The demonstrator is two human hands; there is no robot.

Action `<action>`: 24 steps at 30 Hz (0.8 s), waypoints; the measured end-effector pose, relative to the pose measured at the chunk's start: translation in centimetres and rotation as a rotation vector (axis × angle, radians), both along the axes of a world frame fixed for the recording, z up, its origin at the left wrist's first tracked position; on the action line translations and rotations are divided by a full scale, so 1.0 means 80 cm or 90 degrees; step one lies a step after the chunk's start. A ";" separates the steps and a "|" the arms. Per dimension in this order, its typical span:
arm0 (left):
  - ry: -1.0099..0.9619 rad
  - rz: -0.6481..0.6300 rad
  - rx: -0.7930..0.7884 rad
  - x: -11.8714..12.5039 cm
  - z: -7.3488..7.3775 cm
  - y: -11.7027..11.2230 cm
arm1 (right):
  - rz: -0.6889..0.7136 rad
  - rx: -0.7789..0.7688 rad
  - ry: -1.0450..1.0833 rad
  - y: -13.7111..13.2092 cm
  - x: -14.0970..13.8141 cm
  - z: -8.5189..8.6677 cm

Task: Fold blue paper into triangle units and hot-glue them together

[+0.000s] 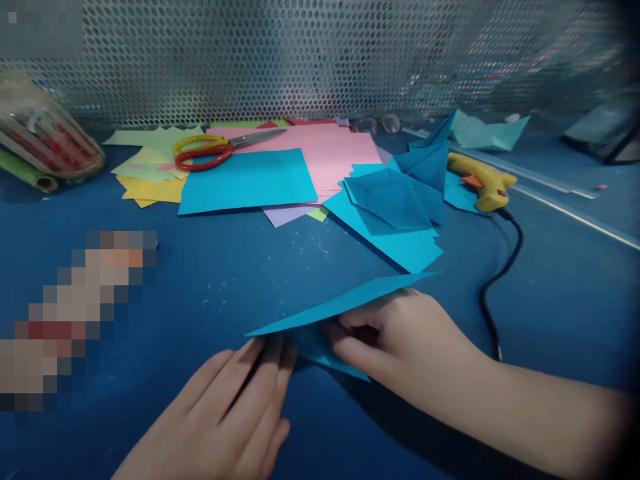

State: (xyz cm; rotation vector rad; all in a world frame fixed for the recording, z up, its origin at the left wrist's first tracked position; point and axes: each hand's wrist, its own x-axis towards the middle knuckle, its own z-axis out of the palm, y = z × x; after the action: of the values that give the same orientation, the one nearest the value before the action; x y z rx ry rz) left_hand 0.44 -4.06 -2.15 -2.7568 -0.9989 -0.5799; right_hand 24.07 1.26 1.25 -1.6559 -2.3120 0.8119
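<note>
Bright blue paper, a thin, matte sheet folded into two layers, lies low in the middle of the view, between the person's two hands. Its upper layer stands raised as a long, slanting flap that narrows to a sharp point at each end; the lower layer shows beneath it, darker in the shade, with one corner poking out below the right hand.

That hand is curled, its fingers bent under the flap, with a dark hollow between them; the fingertips are partly hidden, so whether they pinch the paper cannot be told. The left hand is stretched out, fingers nearly straight and close together, the tips reaching under the flap's left end.

Beyond, on the dark blue tabletop, sit folded blue paper shapes and a flat blue rectangular sheet. Red-and-yellow-handled metal scissors rest across that sheet and a pink sheet. To the right lies a yellow glue gun with an orange trigger, its black cord trailing down toward the right forearm. A perforated metal screen stands behind.
</note>
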 end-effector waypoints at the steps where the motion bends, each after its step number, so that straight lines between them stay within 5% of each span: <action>1: -0.004 0.002 0.005 0.001 0.001 0.000 | 0.003 0.009 0.007 0.000 0.000 -0.001; 12: -0.027 0.030 0.054 0.008 -0.002 0.003 | 0.017 0.096 0.010 -0.004 0.003 -0.007; 19: -0.001 0.018 0.035 0.009 0.000 0.003 | 0.045 0.254 0.037 -0.005 0.007 -0.020; 24: -0.001 0.020 0.039 0.004 -0.003 0.002 | 0.186 0.351 0.073 -0.004 0.008 -0.018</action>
State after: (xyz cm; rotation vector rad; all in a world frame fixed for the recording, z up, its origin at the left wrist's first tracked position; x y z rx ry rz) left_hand 0.76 -3.93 -2.40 -2.6840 -1.0051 -0.5978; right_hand 24.69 0.97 -0.19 -1.0306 -2.4280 0.2551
